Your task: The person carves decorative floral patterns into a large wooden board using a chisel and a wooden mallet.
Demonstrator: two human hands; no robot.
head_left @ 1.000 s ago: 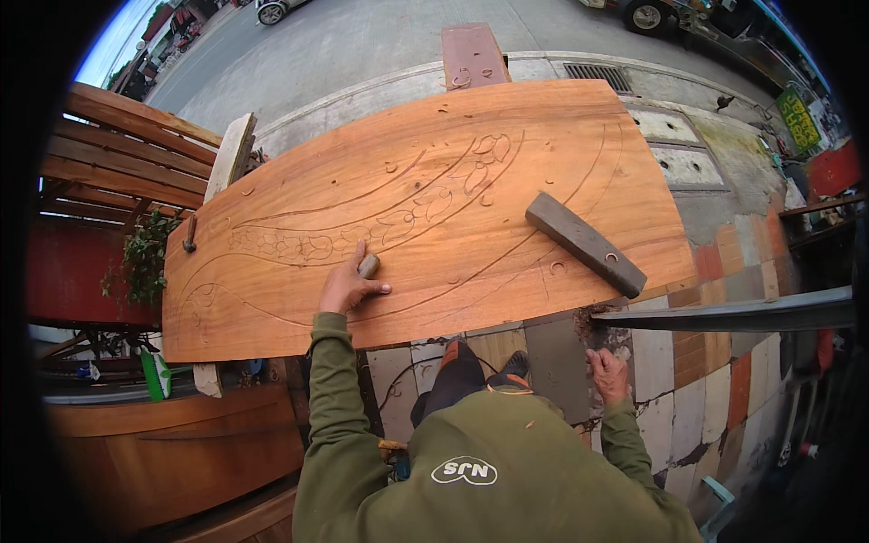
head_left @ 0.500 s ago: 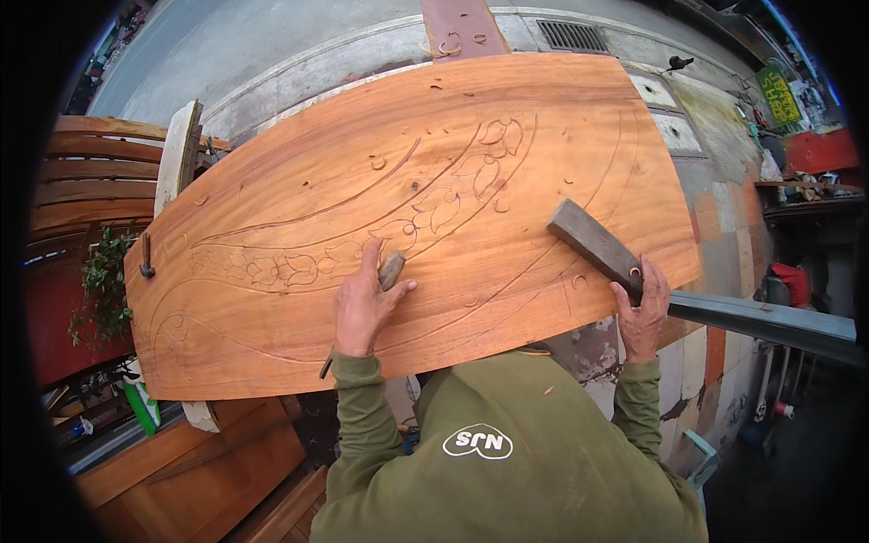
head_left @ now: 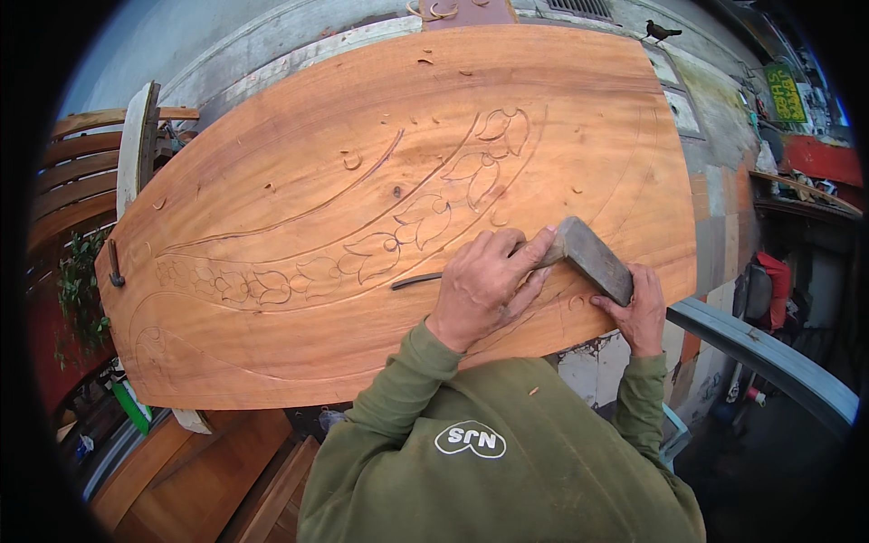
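A wide wooden panel (head_left: 299,353) with curving lines and a leaf pattern cut into it lies before me. My left hand (head_left: 489,285) is closed round a carving chisel, whose thin dark shank (head_left: 416,281) points left, close over the panel. Its wooden handle, mostly hidden by the fingers, reaches to the far end of a dark rectangular wooden block (head_left: 597,260). At the near end of that block, my right hand (head_left: 638,312) grips it with thumb and fingers. Whether handle and block touch is hard to make out.
Curled shavings (head_left: 351,161) are scattered on the panel. A dark hook-shaped metal piece (head_left: 115,264) stands at its left edge. A grey metal beam (head_left: 769,348) runs out at the right. Slatted wooden boards (head_left: 77,172) stand left, and a black bird (head_left: 661,33) is beyond the far edge.
My left hand has moved right with the chisel, bringing its handle up to the block. The chisel's shank has swung from pointing toward me to pointing left. The right hand still grips the block.
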